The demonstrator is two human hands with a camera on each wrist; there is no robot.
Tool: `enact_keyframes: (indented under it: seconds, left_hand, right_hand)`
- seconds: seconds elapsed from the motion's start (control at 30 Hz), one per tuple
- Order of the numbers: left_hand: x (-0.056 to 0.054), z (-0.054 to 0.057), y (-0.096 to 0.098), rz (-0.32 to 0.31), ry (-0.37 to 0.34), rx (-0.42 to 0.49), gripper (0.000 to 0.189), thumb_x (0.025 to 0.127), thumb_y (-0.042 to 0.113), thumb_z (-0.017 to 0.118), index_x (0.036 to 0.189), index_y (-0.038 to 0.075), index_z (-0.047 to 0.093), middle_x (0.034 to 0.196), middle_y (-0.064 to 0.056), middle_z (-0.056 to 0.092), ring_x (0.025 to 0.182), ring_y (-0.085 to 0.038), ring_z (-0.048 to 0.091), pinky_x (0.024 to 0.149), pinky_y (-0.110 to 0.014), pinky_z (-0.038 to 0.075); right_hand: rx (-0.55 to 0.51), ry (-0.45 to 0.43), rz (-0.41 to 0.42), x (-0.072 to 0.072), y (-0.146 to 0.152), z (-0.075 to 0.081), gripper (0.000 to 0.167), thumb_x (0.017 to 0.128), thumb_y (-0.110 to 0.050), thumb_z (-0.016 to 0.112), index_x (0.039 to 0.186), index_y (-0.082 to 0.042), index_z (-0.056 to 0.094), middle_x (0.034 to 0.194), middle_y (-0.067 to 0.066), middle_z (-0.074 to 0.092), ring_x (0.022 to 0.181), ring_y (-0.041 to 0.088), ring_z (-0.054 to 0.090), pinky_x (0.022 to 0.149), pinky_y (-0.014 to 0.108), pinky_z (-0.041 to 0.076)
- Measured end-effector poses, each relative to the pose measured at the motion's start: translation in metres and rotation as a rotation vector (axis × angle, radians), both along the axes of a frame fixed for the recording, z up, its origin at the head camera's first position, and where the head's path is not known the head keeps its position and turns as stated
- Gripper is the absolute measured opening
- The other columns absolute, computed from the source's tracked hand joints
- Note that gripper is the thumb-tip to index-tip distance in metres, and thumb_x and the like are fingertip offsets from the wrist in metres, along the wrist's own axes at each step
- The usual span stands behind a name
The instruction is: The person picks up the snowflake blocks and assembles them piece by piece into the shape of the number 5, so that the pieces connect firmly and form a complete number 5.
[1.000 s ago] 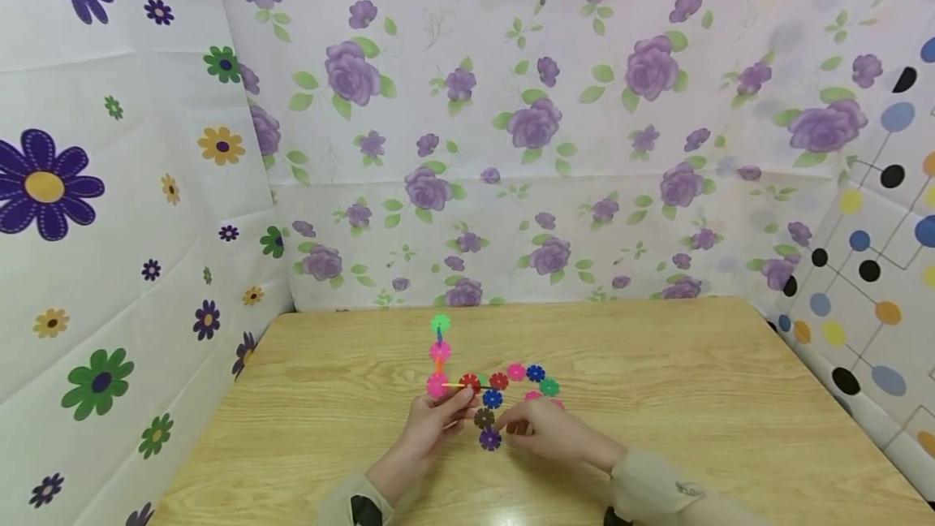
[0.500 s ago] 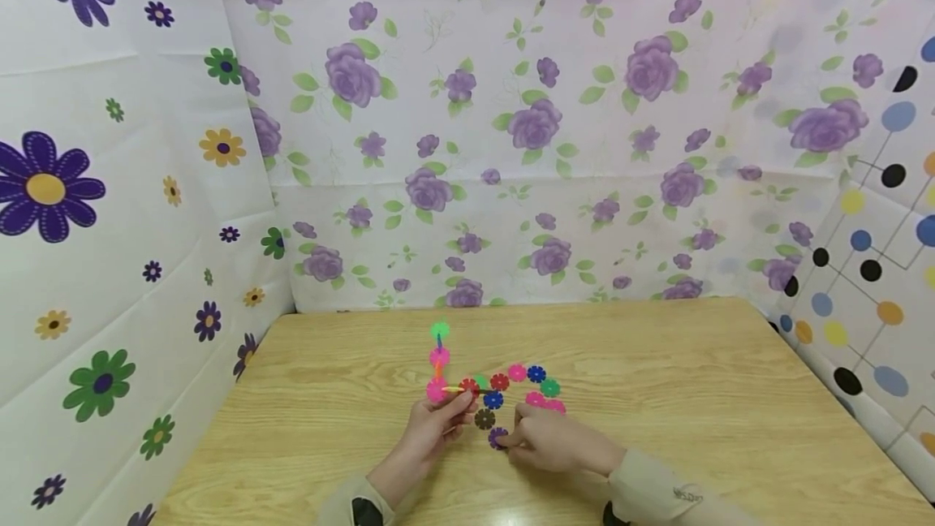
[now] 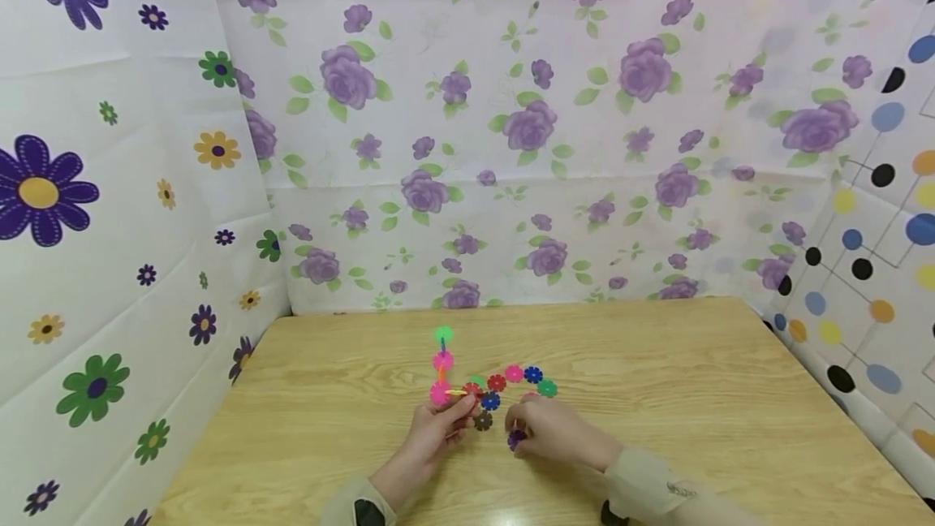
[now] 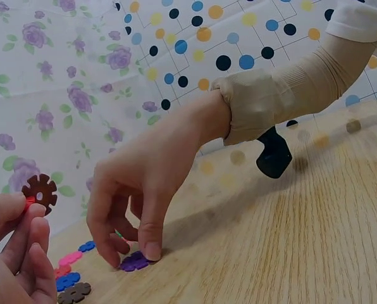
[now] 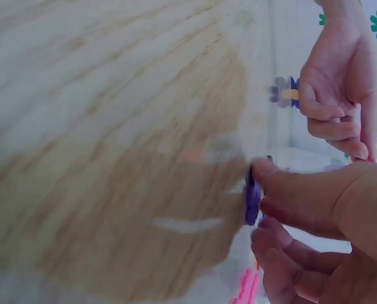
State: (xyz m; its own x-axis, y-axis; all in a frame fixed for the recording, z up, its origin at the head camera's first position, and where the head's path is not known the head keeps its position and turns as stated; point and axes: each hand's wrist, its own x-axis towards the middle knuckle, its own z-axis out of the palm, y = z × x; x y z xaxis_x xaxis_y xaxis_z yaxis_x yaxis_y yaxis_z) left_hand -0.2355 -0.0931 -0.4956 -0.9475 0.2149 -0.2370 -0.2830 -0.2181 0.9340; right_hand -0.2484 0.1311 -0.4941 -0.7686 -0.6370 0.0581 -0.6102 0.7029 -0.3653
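My left hand (image 3: pixel 434 433) pinches a red notched plastic disc (image 3: pixel 472 390), part of a joined chain of interlocking discs. From it the chain runs left to a pink disc (image 3: pixel 440 393), then away to a light green disc (image 3: pixel 443 334) at its far end. A brown disc (image 4: pixel 48 190) stands on edge beside the left fingertips in the left wrist view. My right hand (image 3: pixel 558 431) holds a purple disc (image 4: pixel 136 261) between thumb and fingertips, low at the tabletop.
Loose discs lie between and beyond the hands: a brown one (image 3: pixel 483 421), a blue one (image 3: pixel 490 401), a red one (image 3: pixel 497 382), a green one (image 3: pixel 547 389) and several others. Patterned cloth (image 3: pixel 529 128) hangs behind the wooden table (image 3: pixel 657 364) and on both sides.
The purple disc has slid right, away from the loose brown disc, with my right fingers going from beside it to gripping it. My left hand keeps its hold on the chain, which tilts slightly.
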Motion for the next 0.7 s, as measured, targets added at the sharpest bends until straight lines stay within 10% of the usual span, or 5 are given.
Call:
enact_keyframes:
  seconds: [0.33, 0.7]
  left_hand:
    - [0.0, 0.001, 0.002, -0.008, -0.023, 0.002, 0.016, 0.089, 0.028, 0.071, 0.093, 0.013, 0.074, 0.081, 0.006, 0.073, 0.07, -0.001, 0.063, 0.065, -0.015, 0.049]
    - [0.001, 0.005, 0.0, -0.022, -0.073, 0.06, 0.015, 0.088, 0.03, 0.071, 0.091, 0.015, 0.074, 0.082, 0.007, 0.073, 0.071, -0.001, 0.061, 0.067, -0.015, 0.05]
  right_hand:
    - [-0.057, -0.117, -0.027, 0.0, 0.002, 0.0, 0.029, 0.076, -0.022, 0.081, 0.091, -0.015, 0.058, 0.081, -0.009, 0.056, 0.069, 0.0, 0.048, 0.06, 0.017, 0.044]
    - [-0.524, -0.423, -0.114, -0.006, 0.015, -0.004, 0.007, 0.091, -0.009, 0.066, 0.095, -0.004, 0.062, 0.078, 0.007, 0.065, 0.063, 0.016, 0.063, 0.053, 0.028, 0.056]
